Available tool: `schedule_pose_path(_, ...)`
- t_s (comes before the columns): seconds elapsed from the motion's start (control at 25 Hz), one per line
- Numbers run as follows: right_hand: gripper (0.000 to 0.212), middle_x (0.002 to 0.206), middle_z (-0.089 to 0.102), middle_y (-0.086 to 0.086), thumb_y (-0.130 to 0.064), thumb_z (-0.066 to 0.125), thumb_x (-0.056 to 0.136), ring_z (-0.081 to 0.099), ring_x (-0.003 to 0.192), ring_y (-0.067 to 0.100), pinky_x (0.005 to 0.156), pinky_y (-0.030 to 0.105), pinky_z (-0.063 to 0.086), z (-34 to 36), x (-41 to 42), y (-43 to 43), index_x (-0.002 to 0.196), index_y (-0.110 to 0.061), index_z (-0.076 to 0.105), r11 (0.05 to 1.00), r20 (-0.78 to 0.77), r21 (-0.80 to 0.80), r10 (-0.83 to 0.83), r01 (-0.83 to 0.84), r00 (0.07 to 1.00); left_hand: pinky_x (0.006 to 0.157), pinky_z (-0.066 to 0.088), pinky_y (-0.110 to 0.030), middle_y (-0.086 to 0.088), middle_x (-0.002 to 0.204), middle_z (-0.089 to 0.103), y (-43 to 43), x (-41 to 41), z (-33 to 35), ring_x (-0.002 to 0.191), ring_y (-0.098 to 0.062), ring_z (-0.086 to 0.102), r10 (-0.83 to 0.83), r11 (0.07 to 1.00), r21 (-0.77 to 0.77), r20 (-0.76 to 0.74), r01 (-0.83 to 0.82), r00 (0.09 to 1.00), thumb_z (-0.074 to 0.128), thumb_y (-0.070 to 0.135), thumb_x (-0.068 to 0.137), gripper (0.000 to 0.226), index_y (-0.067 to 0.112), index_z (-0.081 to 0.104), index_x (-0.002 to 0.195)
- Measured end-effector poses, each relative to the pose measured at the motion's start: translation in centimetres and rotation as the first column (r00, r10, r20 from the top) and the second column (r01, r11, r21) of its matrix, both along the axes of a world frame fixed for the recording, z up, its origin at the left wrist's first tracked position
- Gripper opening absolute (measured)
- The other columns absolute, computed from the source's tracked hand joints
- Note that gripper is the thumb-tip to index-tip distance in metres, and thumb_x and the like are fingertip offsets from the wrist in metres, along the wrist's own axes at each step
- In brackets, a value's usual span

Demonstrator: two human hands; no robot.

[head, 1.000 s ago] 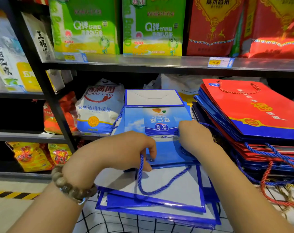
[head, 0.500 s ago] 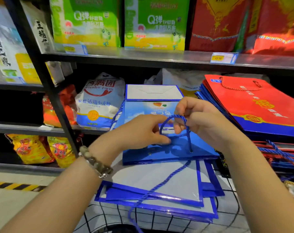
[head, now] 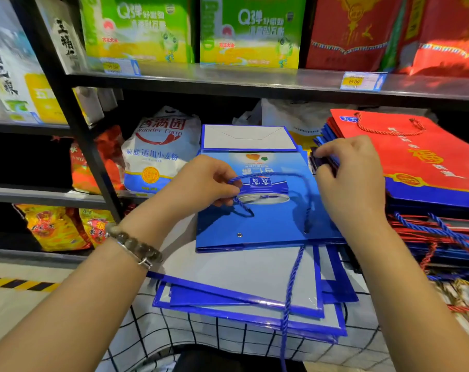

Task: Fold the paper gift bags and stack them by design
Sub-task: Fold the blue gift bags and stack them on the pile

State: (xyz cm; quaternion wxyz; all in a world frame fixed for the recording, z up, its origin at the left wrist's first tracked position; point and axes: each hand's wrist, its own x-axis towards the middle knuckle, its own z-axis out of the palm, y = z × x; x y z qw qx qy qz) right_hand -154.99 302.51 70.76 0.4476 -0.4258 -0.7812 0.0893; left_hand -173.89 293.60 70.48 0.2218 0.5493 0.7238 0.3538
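paper of the blue bag (head: 271, 224), lying flat on top of the blue pile (head: 241, 277) before me, looks light, glossy and easily creased, so my left hand (head: 201, 183) and right hand (head: 351, 178), held apart, each pinch its soft cord (head: 271, 174) instead.

A grey metal shelf (head: 255, 81) runs across the top, carrying two green boxes (head: 139, 30) side by side and red packages (head: 351, 33) to their right. Two price tags are clipped to its front edge – one (head: 119, 67) at the left, one (head: 361, 81) at the right. A black upright post (head: 75, 116) slants down the left. Beside it, one level lower, stands a white flour sack (head: 158, 151) next to an orange-red bag (head: 107, 157). Yellow snack bags (head: 53, 226) sit below – near the floor's yellow-and-black stripe (head: 18, 284). A black-and-white checked cloth (head: 201, 334) lies in the foreground
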Motion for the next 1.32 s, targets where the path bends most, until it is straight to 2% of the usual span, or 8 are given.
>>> schedule_pose_path(0.08, 0.014, 0.087, 0.059, -0.001, -0.02, 0.056, 0.083, 0.054, 0.077, 0.016, 0.072, 0.029, 0.042, -0.3, -0.9, -1.9, 0.09, -0.018, 0.068, 0.982, 0.09, -0.035, 0.188, -0.185, 0.978, 0.058, 0.055, -0.021, -0.002, 0.062, 0.066, -0.4, 0.2, 0.6, 0.05, -0.003, 0.062, 0.01, 0.999, 0.038, 0.075, -0.013, 0.997, 0.066, 0.005, 0.083, 0.011, 0.014, 0.062, 0.077)
schedule_pose_path(0.2, 0.01, 0.071, 0.058, -0.015, -0.033, 0.065, 0.083, 0.051, 0.064, -0.002, 0.06, 0.01, 0.038, -1.1, -2.7, -4.0, 0.088, -0.025, 0.069, 0.821, 0.176, -0.414, 0.495, -0.392, 0.851, 0.054, 0.054, -0.017, 0.006, 0.048, 0.063, -0.9, 1.1, 1.4, 0.048, -0.003, 0.061, 0.001, 0.997, 0.076, 0.11, -0.009, 0.994, 0.068, 0.007, 0.081, 0.014, 0.018, 0.061, 0.076)
schedule_pose_path(0.32, 0.016, 0.055, 0.056, -0.013, -0.024, 0.069, 0.081, 0.05, 0.055, -0.001, 0.053, 0.008, 0.037, -2.0, -3.4, -3.4, 0.066, -0.024, 0.065, 0.778, 0.06, -0.465, 0.503, -0.422, 0.862, 0.058, 0.055, -0.02, 0.005, 0.052, 0.064, -1.2, 1.7, 1.5, 0.052, -0.005, 0.063, 0.029, 0.992, 0.119, 0.15, -0.047, 0.988, 0.069, 0.01, 0.081, 0.011, 0.017, 0.061, 0.084)
schedule_pose_path(0.48, 0.022, 0.048, 0.058, -0.011, -0.009, 0.072, 0.078, 0.052, 0.044, -0.002, 0.048, 0.011, 0.043, -2.4, -3.4, -3.2, 0.063, -0.023, 0.063, 0.639, -0.109, -0.612, 0.515, -0.465, 0.85, 0.078, 0.05, -0.026, 0.009, 0.094, 0.067, -3.3, 0.9, -0.3, 0.087, -0.009, 0.062, 0.122, 0.992, 0.032, -0.184, -0.118, 0.975, 0.068, 0.037, 0.08, 0.028, 0.025, 0.064, 0.104)
schedule_pose_path(0.6, 0.025, 0.052, 0.06, -0.009, -0.003, 0.073, 0.076, 0.054, 0.045, -0.001, 0.052, 0.016, 0.047, -2.6, -3.6, -3.3, 0.069, -0.024, 0.06, 0.613, -0.084, -0.629, 0.559, -0.479, 0.825, 0.086, 0.042, -0.025, 0.014, 0.118, 0.06, -5.4, 1.3, -2.0, 0.105, -0.005, 0.054, 0.002, 0.988, -0.14, -0.401, -0.063, 0.916, 0.064, 0.051, 0.076, 0.039, 0.032, 0.063, 0.111)
schedule_pose_path(0.76, 0.029, 0.053, 0.061, -0.01, -0.004, 0.07, 0.078, 0.056, 0.048, -0.001, 0.062, 0.025, 0.052, -2.1, -4.0, -3.2, 0.075, -0.03, 0.056, 0.599, 0.049, -0.628, 0.668, -0.497, 0.742, 0.088, 0.04, -0.026, 0.013, 0.127, 0.056, -6.0, 1.8, -2.6, 0.112, -0.01, 0.051, -0.014, 0.994, -0.103, -0.487, -0.042, 0.873, 0.062, 0.052, 0.08, 0.049, 0.034, 0.052, 0.124)
schedule_pose_path(0.96, 0.019, 0.067, 0.06, -0.017, -0.011, 0.067, 0.082, 0.058, 0.063, -0.003, 0.072, 0.02, 0.049, -2.3, -4.3, -3.3, 0.092, -0.025, 0.06, 0.691, 0.2, -0.484, 0.685, -0.537, 0.7, 0.086, 0.045, -0.03, 0.012, 0.125, 0.06, -6.4, 1.7, -3.1, 0.106, -0.017, 0.058, -0.029, 0.999, -0.053, -0.627, -0.006, 0.778, 0.047, 0.058, 0.085, 0.075, 0.039, 0.009, 0.146)
schedule_pose_path(1.32, 0.028, 0.065, 0.063, -0.005, -0.003, 0.061, 0.086, 0.06, 0.059, 0.003, 0.064, 0.017, 0.051, -2.0, -3.6, -2.4, 0.082, -0.027, 0.047, 0.567, 0.049, -0.602, 0.729, -0.563, 0.682, 0.075, 0.04, -0.024, 0.013, 0.116, 0.066, -6.6, 1.1, -4.0, 0.094, -0.017, 0.062, 0.041, 0.993, 0.116, -0.551, 0.028, 0.833, 0.054, 0.054, 0.083, 0.063, 0.034, 0.037, 0.14)
